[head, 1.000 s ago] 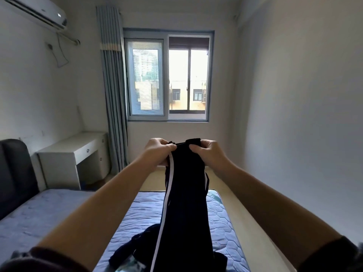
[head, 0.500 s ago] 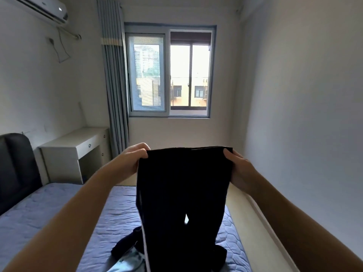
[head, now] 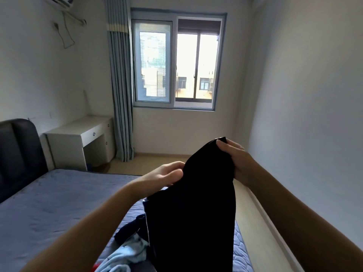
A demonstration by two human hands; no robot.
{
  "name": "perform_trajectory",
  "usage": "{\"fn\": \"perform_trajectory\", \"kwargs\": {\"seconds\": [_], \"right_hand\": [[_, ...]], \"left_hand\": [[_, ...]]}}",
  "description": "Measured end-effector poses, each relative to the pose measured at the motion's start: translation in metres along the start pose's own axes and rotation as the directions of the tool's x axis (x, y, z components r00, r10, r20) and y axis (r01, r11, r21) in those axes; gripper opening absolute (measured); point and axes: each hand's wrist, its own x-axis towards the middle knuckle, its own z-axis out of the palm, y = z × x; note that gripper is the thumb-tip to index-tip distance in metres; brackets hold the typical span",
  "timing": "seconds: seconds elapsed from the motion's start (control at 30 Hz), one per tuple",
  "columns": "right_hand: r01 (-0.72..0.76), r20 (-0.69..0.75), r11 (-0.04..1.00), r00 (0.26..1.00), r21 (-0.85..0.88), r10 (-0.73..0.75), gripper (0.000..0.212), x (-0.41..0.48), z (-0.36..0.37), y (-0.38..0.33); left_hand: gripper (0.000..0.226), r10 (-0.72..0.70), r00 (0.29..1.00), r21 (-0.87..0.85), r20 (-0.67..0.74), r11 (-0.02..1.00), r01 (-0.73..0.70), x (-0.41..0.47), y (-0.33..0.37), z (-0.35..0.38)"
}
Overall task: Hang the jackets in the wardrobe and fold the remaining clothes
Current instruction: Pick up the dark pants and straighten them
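Observation:
A black pair of trousers (head: 192,213) with a thin white side stripe hangs in front of me over the bed. My right hand (head: 233,158) grips the top edge, held highest. My left hand (head: 167,175) is lower and to the left, its fingers curled at the cloth's left edge. On the bed below lie a dark garment (head: 129,228) and a light blue garment (head: 125,254), with a bit of red at the bottom edge.
The blue-grey bed (head: 49,209) fills the lower left, with a dark headboard (head: 17,154) at the left. A white desk (head: 82,136) stands by the grey curtain (head: 119,85) and the window (head: 176,61). A strip of floor (head: 255,222) runs along the right wall.
The trousers were held narrow, then spread wide at the waistband. Now my left hand has dropped lower and nearer the right, so the top edge slants. The view turned left.

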Motion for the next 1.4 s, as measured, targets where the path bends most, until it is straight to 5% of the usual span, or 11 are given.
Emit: {"fn": "perform_trajectory", "kwargs": {"seconds": [0.13, 0.2, 0.53, 0.63, 0.83, 1.03, 1.17, 1.4], "right_hand": [[0.015, -0.066, 0.993, 0.998, -0.114, -0.023, 0.015, -0.002, 0.001, 0.002], [0.021, -0.045, 0.987, 0.999, -0.16, -0.029, 0.014, -0.008, -0.002, 0.004], [0.131, 0.127, 0.919, 0.988, -0.372, -0.089, 0.008, -0.025, -0.025, 0.01], [0.15, 0.2, 0.881, 0.978, -0.449, -0.064, 0.012, -0.023, -0.03, 0.026], [0.111, 0.35, 0.916, 0.936, -0.386, 0.034, 0.021, -0.017, -0.031, 0.046], [-0.082, 0.564, 0.991, 0.816, -0.108, 0.129, 0.026, -0.007, -0.002, 0.08], [-0.304, 0.641, 0.947, 0.749, 0.102, 0.171, 0.04, 0.0, 0.01, 0.096], [-0.415, 0.751, 0.903, 0.63, 0.113, 0.196, 0.039, 0.012, 0.04, 0.12]], "left_hand": [[0.029, -0.018, 0.988, 0.396, -0.151, 0.915, 0.077, 0.012, -0.006, 0.012], [0.016, -0.071, 0.98, 0.418, -0.188, 0.897, 0.145, 0.014, -0.007, 0.006], [0.02, -0.021, 0.995, 0.762, -0.095, 0.642, 0.086, 0.011, 0.02, -0.019], [0.027, 0.099, 0.989, 0.885, -0.11, 0.462, 0.052, 0.005, 0.022, -0.024], [0.011, 0.457, 0.886, 0.894, 0.078, 0.361, -0.265, -0.02, 0.039, -0.01], [0.019, 0.495, 0.835, 0.808, 0.24, 0.375, -0.454, -0.037, 0.065, 0.003], [0.027, 0.448, 0.875, 0.792, 0.186, 0.459, -0.403, -0.053, 0.068, 0.002], [0.025, 0.395, 0.901, 0.765, 0.178, 0.521, -0.379, -0.068, 0.065, 0.008]]}}
